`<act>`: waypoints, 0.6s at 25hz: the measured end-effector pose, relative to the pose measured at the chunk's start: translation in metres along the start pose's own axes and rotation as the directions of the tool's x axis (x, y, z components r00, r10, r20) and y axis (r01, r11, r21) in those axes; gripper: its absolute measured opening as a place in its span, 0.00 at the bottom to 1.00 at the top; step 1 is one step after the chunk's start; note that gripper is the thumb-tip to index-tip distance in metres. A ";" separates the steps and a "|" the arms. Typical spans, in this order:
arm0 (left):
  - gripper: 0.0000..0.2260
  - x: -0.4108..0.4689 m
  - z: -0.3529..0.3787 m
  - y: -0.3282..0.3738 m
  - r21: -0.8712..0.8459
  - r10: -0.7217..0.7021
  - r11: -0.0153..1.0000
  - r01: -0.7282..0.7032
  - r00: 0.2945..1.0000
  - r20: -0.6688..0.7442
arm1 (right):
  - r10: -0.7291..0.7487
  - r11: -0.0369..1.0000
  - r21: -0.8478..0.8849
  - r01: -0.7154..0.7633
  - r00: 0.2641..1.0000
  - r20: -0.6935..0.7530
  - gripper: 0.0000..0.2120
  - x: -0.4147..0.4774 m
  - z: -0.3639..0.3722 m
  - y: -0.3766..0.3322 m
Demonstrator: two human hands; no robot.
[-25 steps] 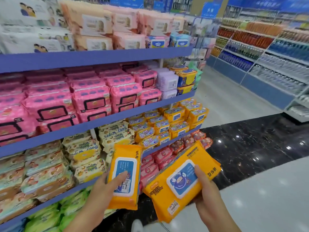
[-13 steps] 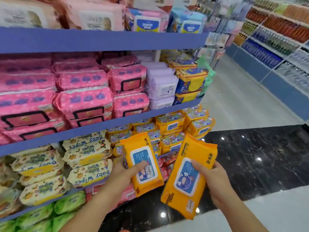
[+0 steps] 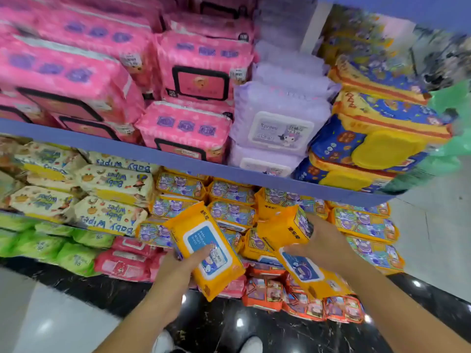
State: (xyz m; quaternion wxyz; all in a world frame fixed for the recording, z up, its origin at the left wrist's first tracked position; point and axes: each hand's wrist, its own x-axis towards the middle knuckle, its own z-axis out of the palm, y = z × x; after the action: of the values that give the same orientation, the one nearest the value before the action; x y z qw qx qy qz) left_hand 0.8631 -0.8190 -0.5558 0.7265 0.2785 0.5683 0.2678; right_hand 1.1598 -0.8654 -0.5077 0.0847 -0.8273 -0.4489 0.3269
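Right hand [image 3: 323, 244] grips 1 orange pack [image 3: 303, 271], long axis 10 to 4 o'clock, nearer the shelf stack [image 3: 283, 198] at 11 o'clock than my left hand [image 3: 178, 266], gripping its twin pack [image 3: 206, 247].

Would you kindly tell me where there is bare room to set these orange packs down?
The shelves around your orange packs are crowded edge to edge. Bare: black floor below the red packs, pale floor right of the shelf end.
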 end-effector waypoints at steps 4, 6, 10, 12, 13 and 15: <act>0.21 0.032 0.009 -0.034 -0.114 -0.005 0.994 -0.004 0.997 -0.081 | -0.198 0.874 -0.435 0.216 0.976 0.088 0.50 0.071 0.029 0.015; 0.24 0.045 0.010 -0.048 -0.145 0.008 0.989 -0.019 0.997 -0.079 | -0.240 0.782 -0.571 0.248 0.966 0.091 0.46 0.096 0.047 0.022; 0.31 0.068 0.017 -0.068 -0.169 0.045 0.984 -0.052 0.998 -0.045 | -0.238 0.757 -0.609 0.237 0.968 0.080 0.42 0.119 0.086 0.043; 0.35 0.082 0.020 -0.077 -0.190 0.040 0.981 -0.046 0.999 -0.036 | -0.334 0.740 -0.611 0.281 0.942 0.029 0.41 0.119 0.106 0.059; 0.37 0.089 0.021 -0.082 -0.203 0.031 0.978 -0.037 0.999 -0.034 | -0.387 0.732 -0.612 0.298 0.922 -0.013 0.41 0.117 0.112 0.066; 0.37 0.096 0.026 -0.088 -0.240 0.021 0.970 -0.030 0.999 -0.038 | -0.474 0.737 -0.605 0.300 0.868 -0.147 0.41 0.110 0.118 0.077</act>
State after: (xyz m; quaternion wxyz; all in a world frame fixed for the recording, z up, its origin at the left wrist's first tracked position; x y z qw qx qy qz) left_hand 0.9152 -0.8153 -0.6783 0.7413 0.1911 0.5408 0.3487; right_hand 1.1825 -0.8404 -0.6836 -0.0312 -0.7402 -0.6711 0.0286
